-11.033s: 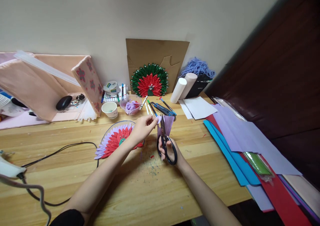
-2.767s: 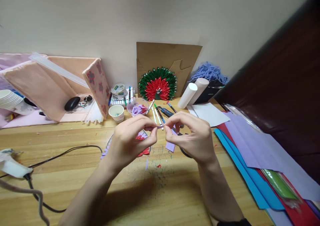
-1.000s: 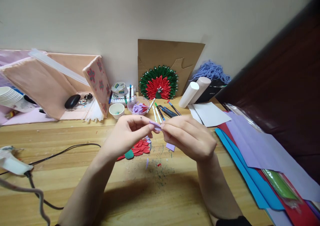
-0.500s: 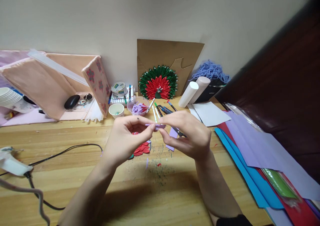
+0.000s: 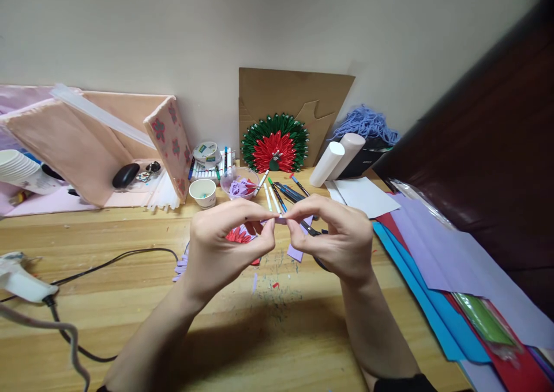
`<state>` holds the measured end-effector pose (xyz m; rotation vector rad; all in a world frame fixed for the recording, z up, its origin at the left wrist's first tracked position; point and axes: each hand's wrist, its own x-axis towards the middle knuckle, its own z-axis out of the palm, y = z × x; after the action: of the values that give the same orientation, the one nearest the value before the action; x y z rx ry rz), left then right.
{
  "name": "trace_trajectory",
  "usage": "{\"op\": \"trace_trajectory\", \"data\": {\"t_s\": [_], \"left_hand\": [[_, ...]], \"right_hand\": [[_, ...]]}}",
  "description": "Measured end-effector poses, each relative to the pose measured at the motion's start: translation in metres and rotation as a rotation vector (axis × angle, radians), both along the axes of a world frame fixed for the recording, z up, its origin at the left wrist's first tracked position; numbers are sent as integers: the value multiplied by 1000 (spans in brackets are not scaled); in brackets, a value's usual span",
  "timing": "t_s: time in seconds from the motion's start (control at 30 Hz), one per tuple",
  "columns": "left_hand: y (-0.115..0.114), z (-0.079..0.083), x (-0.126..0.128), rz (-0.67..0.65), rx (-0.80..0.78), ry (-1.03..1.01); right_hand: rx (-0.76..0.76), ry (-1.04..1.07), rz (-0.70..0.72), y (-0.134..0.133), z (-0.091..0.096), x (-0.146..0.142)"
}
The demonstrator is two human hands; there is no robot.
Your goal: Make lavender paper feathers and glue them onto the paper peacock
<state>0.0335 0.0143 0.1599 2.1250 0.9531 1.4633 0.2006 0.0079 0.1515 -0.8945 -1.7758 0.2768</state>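
Between the fingertips of both hands is a small purple foam piece, mostly hidden by the fingers. My left hand pinches its left end with thumb and forefinger. From the other side my right hand pinches its right end. Behind and below the left hand lies a red petalled piece, partly covered, with purple fringed strips showing at the wrist. Scissors and a purple strip lie under the right hand.
A clear bowl of purple pieces, a paper cup and markers stand beyond my hands. A red and green peacock leans against cardboard. Coloured sheets lie right; a glue gun with cord lies left.
Both hands have shifted slightly right, and their fingertips have drawn closer together on the purple piece. More of the purple fringe shows beside the left wrist.
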Motion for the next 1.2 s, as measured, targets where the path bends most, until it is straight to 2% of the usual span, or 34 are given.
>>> {"op": "trace_trajectory", "data": {"t_s": [0.23, 0.33, 0.43, 0.53, 0.77, 1.2], "left_hand": [[3, -2, -6, 61, 66, -64], [4, -4, -6, 94, 116, -92], [6, -6, -4, -1, 185, 2], [8, -9, -2, -75, 213, 71], [11, -6, -7, -133, 86, 85], [8, -6, -11, -174, 128, 187]], "right_hand": [[-116, 125, -31, -3, 3, 3], [-226, 196, -13, -2, 3, 5], [-369, 217, 94, 0, 3, 5], [-419, 236, 149, 1, 2, 5], [-360, 206, 201, 1, 2, 8], [-263, 134, 257, 0, 9, 17]]}}
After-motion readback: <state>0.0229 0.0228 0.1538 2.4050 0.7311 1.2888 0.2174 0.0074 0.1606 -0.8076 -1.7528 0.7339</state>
